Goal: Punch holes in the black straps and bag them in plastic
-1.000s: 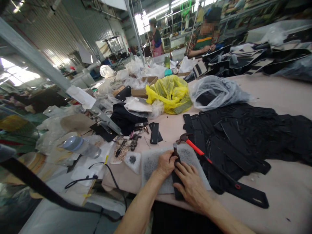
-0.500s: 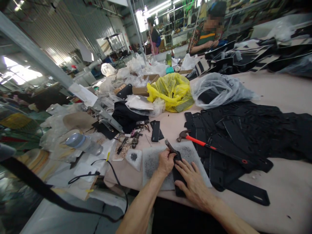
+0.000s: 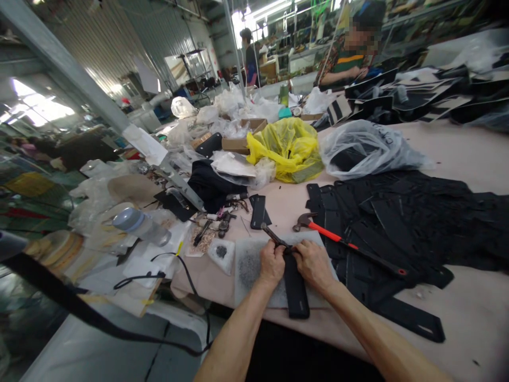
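My left hand (image 3: 272, 261) is closed around the lower part of a narrow dark piece with a metallic-looking end (image 3: 271, 232); its exact kind is unclear. Close beside it, my right hand (image 3: 314, 261) has its fingers curled in at the top end of a black strip (image 3: 296, 289). The strip lies lengthwise between my wrists and overhangs the near edge of a pale, speckled slab (image 3: 250, 270). Fingers hide the place where the dark piece meets the strip. A claw hammer (image 3: 332, 236) with a red and black handle rests just right of the slab.
Black cut pieces (image 3: 397, 217) are heaped to the right. Two small black pieces (image 3: 258, 212) and loose hardware (image 3: 222, 225) lie beyond the slab. Farther back are a yellow plastic bag (image 3: 286, 151) and a clear bag (image 3: 369, 148). A co-worker (image 3: 350, 66) sits across the table.
My right hand was spread flat on the strip; now its fingers are curled at the strip's top end beside my left hand. The dark piece has tilted further left.
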{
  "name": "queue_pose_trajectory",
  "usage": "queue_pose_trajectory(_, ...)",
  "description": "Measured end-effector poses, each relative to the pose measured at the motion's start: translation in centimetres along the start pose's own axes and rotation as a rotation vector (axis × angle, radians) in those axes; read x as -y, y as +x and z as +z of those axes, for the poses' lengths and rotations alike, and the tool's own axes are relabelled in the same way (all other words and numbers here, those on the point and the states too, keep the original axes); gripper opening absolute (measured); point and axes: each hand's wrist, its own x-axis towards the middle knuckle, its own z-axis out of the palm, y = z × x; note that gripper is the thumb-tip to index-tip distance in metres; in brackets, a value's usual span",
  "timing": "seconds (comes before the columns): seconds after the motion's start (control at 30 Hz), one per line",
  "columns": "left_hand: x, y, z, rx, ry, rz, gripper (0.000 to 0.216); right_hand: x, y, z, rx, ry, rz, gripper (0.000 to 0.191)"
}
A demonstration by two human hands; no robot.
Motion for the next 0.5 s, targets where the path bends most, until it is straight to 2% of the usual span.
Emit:
queue_pose_trajectory(0.17, 0.1, 0.1, 0.1, 0.002, -0.01, 0.007, 0.012, 0.1, 0.0, 0.8, -0.053, 0.051, -0.014, 0.016)
queue_pose_trajectory(0.27, 0.1, 0.1, 0.1, 0.007, -0.024, 0.018, 0.012, 0.5, 0.0, 0.4, -0.034, 0.195, -0.017, 0.018)
queue_pose_trajectory(0.33, 0.2, 0.1, 0.1, 0.015, -0.032, 0.024, 0.011, 0.6, -0.6, -0.7, 0.004, 0.365, -0.011, 0.018)
queue_pose_trajectory(0.43, 0.2, 0.1, 0.1, 0.022, -0.051, 0.011, 0.01, -0.4, -3.7, -3.3, 0.027, 0.59, 0.093, 0.02)
queue_pose_trajectory(0.5, 0.3, 0.0, 0.1, 0.023, -0.055, -0.003, 0.009, -2.4, -7.3, -4.7, 0.011, 0.596, 0.212, 0.025)
